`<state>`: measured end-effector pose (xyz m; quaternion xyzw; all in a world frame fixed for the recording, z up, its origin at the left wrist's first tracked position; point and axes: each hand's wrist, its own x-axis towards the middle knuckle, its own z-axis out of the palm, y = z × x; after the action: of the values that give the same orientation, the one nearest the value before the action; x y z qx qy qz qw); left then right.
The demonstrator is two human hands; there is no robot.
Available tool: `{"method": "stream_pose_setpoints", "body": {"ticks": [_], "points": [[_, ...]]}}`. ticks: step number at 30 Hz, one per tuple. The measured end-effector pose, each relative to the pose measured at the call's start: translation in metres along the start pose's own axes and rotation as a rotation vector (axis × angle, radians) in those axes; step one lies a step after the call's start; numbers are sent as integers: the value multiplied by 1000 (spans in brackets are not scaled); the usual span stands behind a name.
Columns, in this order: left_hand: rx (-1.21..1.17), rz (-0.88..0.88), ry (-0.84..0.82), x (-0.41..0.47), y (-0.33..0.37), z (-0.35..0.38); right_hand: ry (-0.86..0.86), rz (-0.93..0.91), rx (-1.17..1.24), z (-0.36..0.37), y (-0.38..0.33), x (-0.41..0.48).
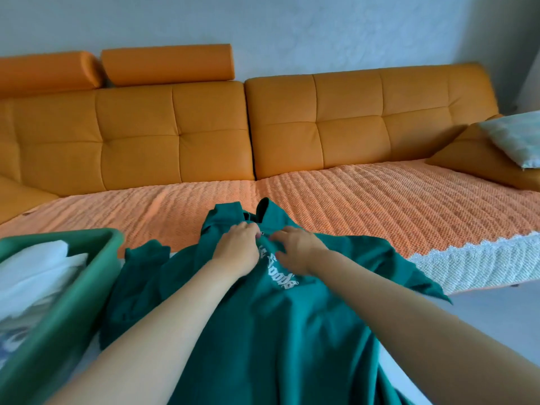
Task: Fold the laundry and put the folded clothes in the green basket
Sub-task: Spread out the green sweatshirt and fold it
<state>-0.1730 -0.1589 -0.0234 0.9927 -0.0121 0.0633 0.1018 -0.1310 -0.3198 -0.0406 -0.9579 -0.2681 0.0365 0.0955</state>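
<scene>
The green top (292, 331) lies front side up across the front edge of the sofa (175, 135). Its neck end points toward the backrest, and its lower part hangs toward the camera. White lettering (277, 273) runs across the chest. One sleeve (140, 258) lies bunched on the left, just beside the basket. The other sleeve (409, 267) spreads out to the right over the seat edge.

Both hands rest on the chest of the top, just below the neck opening, close together but not touching.
- The left hand (238, 248) has its fingers curled down and pinches the cloth at the centre line.
- The right hand (296, 249) has its fingers curled and pinches a small fold of the cloth just above the lettering.

The green basket (73, 311) stands at the lower left, beside the top. It holds white clothes (38, 273); blur hides how they are folded.

An orange textured cover (380, 206) lies over the sofa seat. A white lace border (482, 258) runs along the cover's front edge on the right. A pale patterned cushion (514, 138) rests at the far right end of the sofa. Two orange headrests (166, 64) stand above the left backrest against the wall (292, 30).
</scene>
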Motion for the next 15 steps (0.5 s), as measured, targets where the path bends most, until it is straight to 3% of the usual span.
{"method": "stream_pose_setpoints", "body": {"ticks": [4, 9, 12, 15], "points": [[65, -205, -122, -37, -62, -38, 17, -141, 177, 13, -81, 12], [184, -307, -672, -88, -126, -59, -147, -299, 115, 33, -151, 13], [208, -276, -654, -103, -145, -49, -292, -235, -78, 39, -153, 12], [222, -243, -583, -103, -143, -41, -335, -154, -121, 39, -144, 10]]}}
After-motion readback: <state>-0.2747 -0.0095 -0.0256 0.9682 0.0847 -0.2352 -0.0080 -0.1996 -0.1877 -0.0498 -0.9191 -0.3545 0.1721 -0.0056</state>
